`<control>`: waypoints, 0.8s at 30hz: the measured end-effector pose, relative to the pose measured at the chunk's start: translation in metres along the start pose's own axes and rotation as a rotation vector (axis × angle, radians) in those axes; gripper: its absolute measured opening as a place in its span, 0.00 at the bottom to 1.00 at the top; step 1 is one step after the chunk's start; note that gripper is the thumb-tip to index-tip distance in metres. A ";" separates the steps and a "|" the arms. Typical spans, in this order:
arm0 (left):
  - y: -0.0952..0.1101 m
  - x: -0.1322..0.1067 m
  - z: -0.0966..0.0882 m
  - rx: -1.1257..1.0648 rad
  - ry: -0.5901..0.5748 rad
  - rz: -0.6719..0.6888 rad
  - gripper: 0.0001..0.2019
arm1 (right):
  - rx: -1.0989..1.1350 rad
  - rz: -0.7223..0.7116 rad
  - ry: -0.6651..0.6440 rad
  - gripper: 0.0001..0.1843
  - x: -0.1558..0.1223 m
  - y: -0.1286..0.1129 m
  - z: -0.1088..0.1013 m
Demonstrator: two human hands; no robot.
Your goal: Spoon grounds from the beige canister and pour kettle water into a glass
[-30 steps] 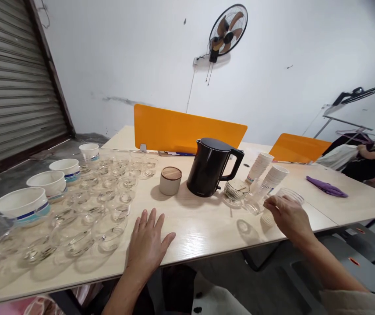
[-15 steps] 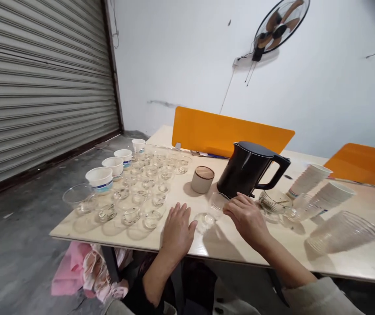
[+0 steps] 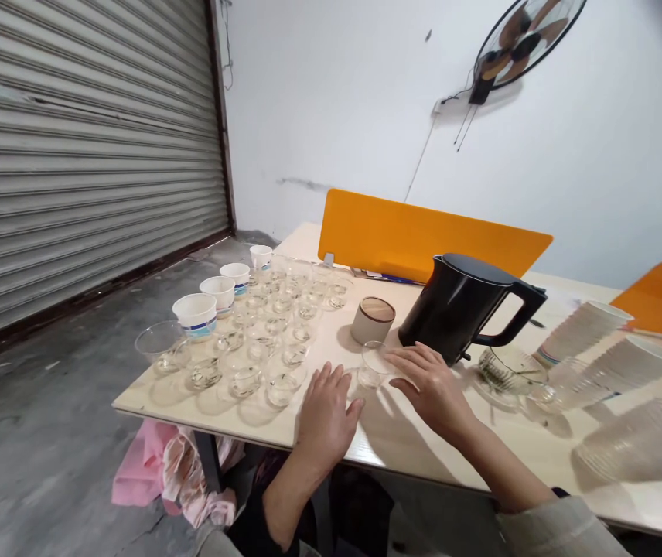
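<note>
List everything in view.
glass cups: many, clear, left rows
glass bowl: one, clear, left edge
paper bowls: four, white-blue, left edge
kettle: one, black, centre
wood-lidded canister: one, beige, beside kettle
glass cup: one, clear, by right hand
glass dish: one, clear, right of kettle
paper cup stacks: two, white, right
plastic cup stack: one, clear, front right
divider panels: two, orange, far edge
fan: one, black, wall
roller shutter: one, grey, far left
left hand: one, bare, table front
right hand: one, bare, beside glass cup

Bright, flat indoor light — soft shadows fall from right hand (image 3: 432, 391) onto table (image 3: 377, 433). Wide-angle bend at edges, esp. shutter (image 3: 76, 155) — dark vignette top-right, no real blur.
</note>
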State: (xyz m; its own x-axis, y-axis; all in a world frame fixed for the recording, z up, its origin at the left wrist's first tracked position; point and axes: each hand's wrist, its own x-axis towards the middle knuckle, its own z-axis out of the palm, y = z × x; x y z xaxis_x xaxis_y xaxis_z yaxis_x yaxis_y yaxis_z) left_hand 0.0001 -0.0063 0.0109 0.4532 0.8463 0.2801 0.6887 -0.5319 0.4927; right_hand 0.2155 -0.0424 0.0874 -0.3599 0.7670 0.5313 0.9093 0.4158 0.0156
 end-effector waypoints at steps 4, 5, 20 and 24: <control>-0.001 0.000 0.002 0.001 -0.004 -0.005 0.24 | 0.043 0.180 0.110 0.22 0.013 0.025 -0.006; -0.001 0.000 0.002 -0.004 -0.002 -0.009 0.24 | 0.055 0.230 0.130 0.23 0.021 0.031 -0.005; -0.001 0.002 0.004 -0.062 -0.009 -0.034 0.24 | 0.045 0.503 -0.148 0.40 0.113 0.065 0.063; 0.000 0.002 0.004 -0.089 0.009 -0.034 0.24 | 0.037 0.511 -0.001 0.36 0.111 0.061 0.047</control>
State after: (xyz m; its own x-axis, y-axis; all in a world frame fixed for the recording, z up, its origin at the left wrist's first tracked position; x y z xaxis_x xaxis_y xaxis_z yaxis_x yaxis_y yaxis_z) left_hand 0.0030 -0.0052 0.0085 0.4248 0.8645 0.2688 0.6504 -0.4979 0.5736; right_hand 0.2214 0.0912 0.1077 0.1285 0.8774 0.4622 0.9611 0.0048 -0.2761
